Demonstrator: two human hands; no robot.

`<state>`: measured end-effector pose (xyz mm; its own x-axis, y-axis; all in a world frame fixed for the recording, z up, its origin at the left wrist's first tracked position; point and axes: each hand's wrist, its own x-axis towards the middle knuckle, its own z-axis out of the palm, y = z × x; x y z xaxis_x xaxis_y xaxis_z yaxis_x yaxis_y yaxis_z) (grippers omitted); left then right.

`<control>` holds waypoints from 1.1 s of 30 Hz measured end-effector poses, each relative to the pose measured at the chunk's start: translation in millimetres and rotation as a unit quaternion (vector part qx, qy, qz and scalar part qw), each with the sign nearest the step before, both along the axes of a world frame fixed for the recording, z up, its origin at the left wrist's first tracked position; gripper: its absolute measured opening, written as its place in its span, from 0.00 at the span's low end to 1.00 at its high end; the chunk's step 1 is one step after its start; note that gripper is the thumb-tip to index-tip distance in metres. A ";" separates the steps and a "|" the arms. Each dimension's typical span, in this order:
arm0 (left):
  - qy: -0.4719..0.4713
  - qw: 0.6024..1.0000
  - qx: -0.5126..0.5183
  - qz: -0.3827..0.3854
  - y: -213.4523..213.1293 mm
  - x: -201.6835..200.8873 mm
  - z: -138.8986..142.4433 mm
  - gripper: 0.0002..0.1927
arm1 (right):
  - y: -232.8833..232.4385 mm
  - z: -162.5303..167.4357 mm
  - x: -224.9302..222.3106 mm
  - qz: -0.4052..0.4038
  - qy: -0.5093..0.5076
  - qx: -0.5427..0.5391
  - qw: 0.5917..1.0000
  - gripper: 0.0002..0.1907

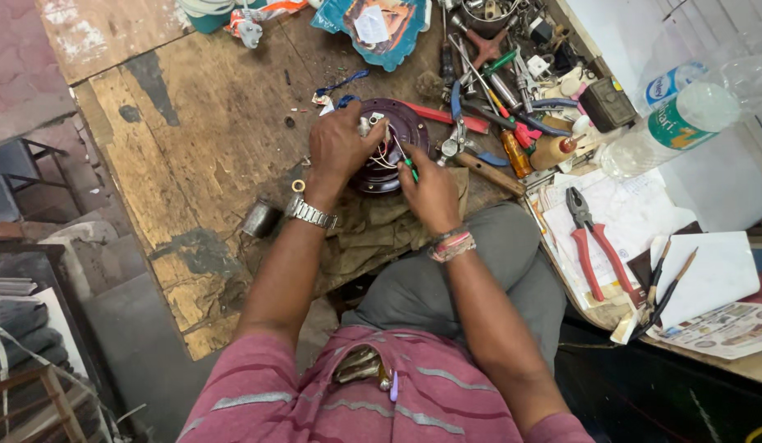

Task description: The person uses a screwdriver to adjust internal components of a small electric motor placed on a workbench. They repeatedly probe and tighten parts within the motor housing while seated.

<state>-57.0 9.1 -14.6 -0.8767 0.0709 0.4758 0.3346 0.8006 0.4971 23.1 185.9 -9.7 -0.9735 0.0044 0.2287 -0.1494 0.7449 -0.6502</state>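
A round dark maroon motor housing (407, 123) with thin wires showing inside lies on the worn wooden bench (192, 123). My left hand (341, 146), with a metal watch on its wrist, grips a small light-coloured part at the housing's near rim. My right hand (430, 190), with thread bands on its wrist, holds a green-handled screwdriver (407, 164) whose tip points into the housing. Both hands meet over the housing and hide its near side.
A heap of screwdrivers, pliers and other tools (500, 82) lies right of the housing. Red-handled pliers (590, 242) rest on papers at the right. A plastic bottle (668, 131) lies further right. A small metal cylinder (260, 218) stands near the bench edge, beside an olive cloth (372, 234).
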 end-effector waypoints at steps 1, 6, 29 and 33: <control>0.005 1.000 0.007 -0.003 0.0 -0.4 0.6 0.23 | -1.1 -1.0 1.4 -0.014 -0.021 -0.030 0.999 0.18; -0.021 1.000 0.018 0.000 -0.5 0.4 2.3 0.24 | -6.1 -7.8 4.5 0.006 0.048 -0.068 0.996 0.15; -0.054 0.998 0.026 0.029 1.7 3.4 7.2 0.24 | -9.0 -3.6 -4.2 -0.015 -0.001 -0.128 0.992 0.16; -0.048 0.998 0.028 0.023 2.2 3.3 8.2 0.23 | -12.8 -6.2 -4.4 -0.031 -0.022 -0.125 0.991 0.17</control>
